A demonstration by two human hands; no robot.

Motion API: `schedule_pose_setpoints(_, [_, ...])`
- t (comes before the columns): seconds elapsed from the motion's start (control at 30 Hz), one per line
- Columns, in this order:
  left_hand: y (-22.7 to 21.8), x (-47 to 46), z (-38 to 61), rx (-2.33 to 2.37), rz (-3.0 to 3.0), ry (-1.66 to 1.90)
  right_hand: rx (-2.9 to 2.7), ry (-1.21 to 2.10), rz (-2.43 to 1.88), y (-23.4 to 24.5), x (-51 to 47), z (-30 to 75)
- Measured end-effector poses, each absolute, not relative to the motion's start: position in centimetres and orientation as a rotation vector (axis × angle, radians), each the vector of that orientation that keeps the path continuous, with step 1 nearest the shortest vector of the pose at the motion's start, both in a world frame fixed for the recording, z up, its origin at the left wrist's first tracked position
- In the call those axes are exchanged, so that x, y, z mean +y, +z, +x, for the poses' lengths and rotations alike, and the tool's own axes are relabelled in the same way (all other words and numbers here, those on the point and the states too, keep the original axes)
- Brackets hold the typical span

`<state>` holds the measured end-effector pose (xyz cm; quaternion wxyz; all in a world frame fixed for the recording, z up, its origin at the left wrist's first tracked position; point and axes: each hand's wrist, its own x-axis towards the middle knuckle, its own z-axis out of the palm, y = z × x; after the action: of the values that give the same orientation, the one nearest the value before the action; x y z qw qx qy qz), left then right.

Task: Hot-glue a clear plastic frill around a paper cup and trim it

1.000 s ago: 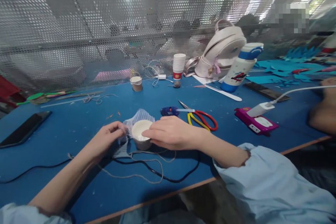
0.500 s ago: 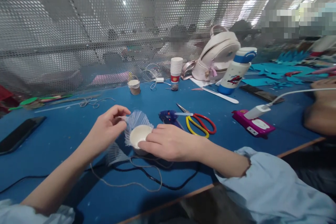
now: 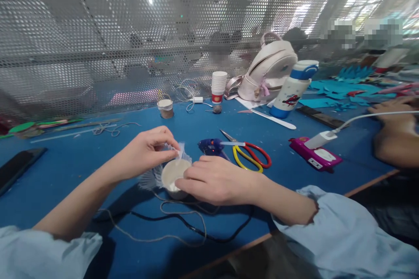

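**Small cup (image 3: 172, 174) and wrap (image 3: 149, 180) between two hands**

On the blue desk (image 3: 81, 152) in front of us, the cup stands with its mouth up, the clear pleated wrap gathered along its left and far sides. Our right hand (image 3: 219, 181) grips the cup from the right, thumb at the near rim and the other fingers bent over the edge. With our left hand (image 3: 150, 150) we pinch the wrap between thumb and finger above the cup's far rim.

Just beyond the right hand we see a blue glue gun (image 3: 211, 145), and beside it scissors (image 3: 258, 146) with red and yellow handles. A grey string (image 3: 140, 240) and a black cord (image 3: 196, 229) loop on our side of the cup. Farther right sits a purple power strip (image 3: 316, 154) with a white charger (image 3: 321, 139) plugged in; near the desk's right side is another person's hand (image 3: 393, 109), too blurred for us to tell its grip.
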<state>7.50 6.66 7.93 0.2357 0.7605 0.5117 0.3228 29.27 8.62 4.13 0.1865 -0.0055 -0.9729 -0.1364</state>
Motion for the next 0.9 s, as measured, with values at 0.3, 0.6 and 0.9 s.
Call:
schedule_pose_setpoints(0.3, [6.6, 7.6, 7.4, 1.311, 1.900, 0.834, -2.788, -0.305, -0.075, 4.3, 8.1, 29.6])
schedule_pose_setpoints(0.6, [7.3, 7.3, 6.7, 1.228, 1.896, 0.778, -2.369, 0.017, -0.168, 4.2, 8.8, 29.0])
schedule_pose_setpoints(0.9, [6.9, 7.4, 6.7, 1.247, 1.959, 0.747, -2.490, -0.126, -0.271, 4.8, 9.0, 27.6])
